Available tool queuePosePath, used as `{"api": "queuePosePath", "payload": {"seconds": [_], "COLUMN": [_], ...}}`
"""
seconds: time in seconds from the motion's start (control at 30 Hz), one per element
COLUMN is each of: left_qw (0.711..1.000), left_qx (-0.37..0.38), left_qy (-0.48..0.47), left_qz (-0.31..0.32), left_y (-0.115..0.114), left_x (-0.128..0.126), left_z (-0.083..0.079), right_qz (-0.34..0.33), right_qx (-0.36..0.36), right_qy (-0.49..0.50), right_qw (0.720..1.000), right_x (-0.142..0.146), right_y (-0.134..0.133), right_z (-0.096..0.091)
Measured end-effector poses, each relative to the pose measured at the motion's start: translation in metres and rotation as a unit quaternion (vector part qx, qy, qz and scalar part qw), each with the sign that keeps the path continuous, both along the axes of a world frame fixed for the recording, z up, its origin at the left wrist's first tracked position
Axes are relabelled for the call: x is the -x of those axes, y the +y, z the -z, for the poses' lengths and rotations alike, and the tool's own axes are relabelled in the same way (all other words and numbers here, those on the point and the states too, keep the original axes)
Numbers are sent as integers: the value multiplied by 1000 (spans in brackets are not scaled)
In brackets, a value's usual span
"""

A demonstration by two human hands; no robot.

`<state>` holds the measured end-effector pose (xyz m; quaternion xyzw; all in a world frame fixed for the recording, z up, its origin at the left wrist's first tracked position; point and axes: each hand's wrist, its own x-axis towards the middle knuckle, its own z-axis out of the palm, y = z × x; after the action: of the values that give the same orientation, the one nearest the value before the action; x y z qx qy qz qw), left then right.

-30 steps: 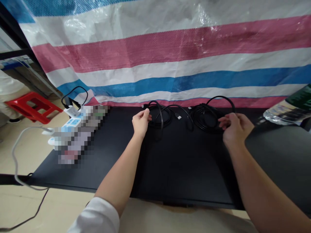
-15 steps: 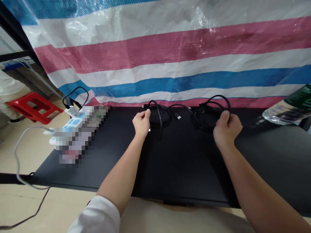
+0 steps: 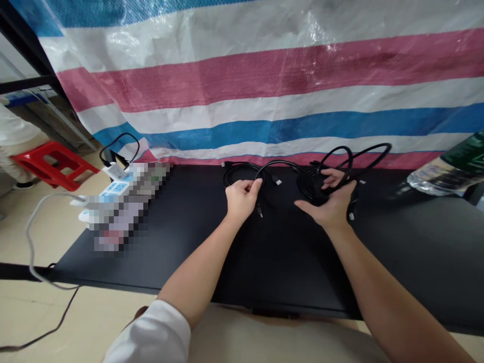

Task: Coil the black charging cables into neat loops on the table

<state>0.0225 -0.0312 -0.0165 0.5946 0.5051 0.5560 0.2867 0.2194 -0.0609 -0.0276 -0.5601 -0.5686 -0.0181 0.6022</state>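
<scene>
Your left hand pinches cable, open right hand touches coil near surface's back edge, bottle label unreadable

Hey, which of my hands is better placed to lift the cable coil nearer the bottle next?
Probably your right hand: it's at that coil, open, with the thumb spread. Your left hand is farther away, at the other coil, pinching a black cable.
</scene>
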Motion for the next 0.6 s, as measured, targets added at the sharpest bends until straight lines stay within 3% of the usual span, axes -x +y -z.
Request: {"api": "queuePosePath", "payload": {"seconds": [0.2, 0.33, 0.43, 0.6], "left_qw": [999, 995, 989, 987], "left_qx": [-37, -54, -56, -40], "left_qy": [19, 16, 19, -24], "left_qz": [27, 86, 133, 153], "left_y": [-2, -3, -4, -7], "left_x": [-2, -2, -3, -9], "left_z": [4, 5, 5, 8], "right_qz": [144, 204, 173, 16], "right_qx": [46, 58, 45, 45], "right_qy": [31, 44, 44, 87], "right_qw": [988, 976, 983, 995], "right_x": [0, -7, -7, 0], "right_y": [2, 1, -3, -7], "right_z": [1, 0, -3, -3]}}
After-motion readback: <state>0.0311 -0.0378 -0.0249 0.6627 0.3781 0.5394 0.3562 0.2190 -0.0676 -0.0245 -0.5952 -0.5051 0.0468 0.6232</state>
